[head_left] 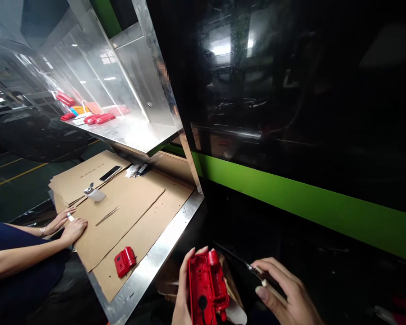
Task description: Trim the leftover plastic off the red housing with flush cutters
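Note:
My left hand [184, 293] is closed around a red plastic housing [207, 284], held upright with its open ribbed inside facing me, at the bottom middle. My right hand [284, 293] sits just to its right and pinches a thin dark tool [243, 264] whose tip points up and left, toward the housing's top. Both hands are below and to the right of the metal table's corner.
A metal-edged table [162, 253] carries cardboard sheets [128, 212], another red part [124, 261], tweezers [107, 215], a small white bottle [94, 194] and a phone [110, 173]. Another person's hands [67, 225] rest at its left. A steel shelf [128, 131] holds several red parts. A dark machine with a green stripe [307, 203] stands on the right.

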The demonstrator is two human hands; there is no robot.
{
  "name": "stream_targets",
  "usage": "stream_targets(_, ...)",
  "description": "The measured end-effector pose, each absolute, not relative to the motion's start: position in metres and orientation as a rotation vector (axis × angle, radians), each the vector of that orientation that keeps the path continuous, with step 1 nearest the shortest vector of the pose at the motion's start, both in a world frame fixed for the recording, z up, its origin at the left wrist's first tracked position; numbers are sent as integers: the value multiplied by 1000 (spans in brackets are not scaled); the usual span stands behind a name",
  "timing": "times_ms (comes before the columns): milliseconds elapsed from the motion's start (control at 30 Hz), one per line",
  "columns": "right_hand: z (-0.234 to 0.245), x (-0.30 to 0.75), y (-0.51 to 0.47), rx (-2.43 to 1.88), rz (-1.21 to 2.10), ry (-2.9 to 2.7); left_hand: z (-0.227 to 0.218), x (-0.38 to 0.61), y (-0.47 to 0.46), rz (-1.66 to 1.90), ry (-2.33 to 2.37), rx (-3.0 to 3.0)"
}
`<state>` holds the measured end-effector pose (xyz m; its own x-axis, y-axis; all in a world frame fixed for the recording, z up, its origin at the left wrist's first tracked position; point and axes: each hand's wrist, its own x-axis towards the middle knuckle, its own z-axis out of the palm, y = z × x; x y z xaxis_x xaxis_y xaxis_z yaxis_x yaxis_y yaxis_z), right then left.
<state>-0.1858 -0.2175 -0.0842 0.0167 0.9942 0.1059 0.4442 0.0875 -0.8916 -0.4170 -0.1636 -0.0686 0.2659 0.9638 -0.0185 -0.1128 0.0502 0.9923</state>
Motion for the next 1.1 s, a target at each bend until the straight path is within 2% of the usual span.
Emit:
stream_targets(200,-63,-194,-208,-1523,636,-1723,-69,-404,-170,1029,944,1244)
stream_targets(500,-43,-212,-192,-1773,819,-1808,-88,-376,-182,1171,982,1223)
stream_targets(1100,-41,-215,-189,-1862,798,-1809,-95,-359,-185,1274,1061,1252)
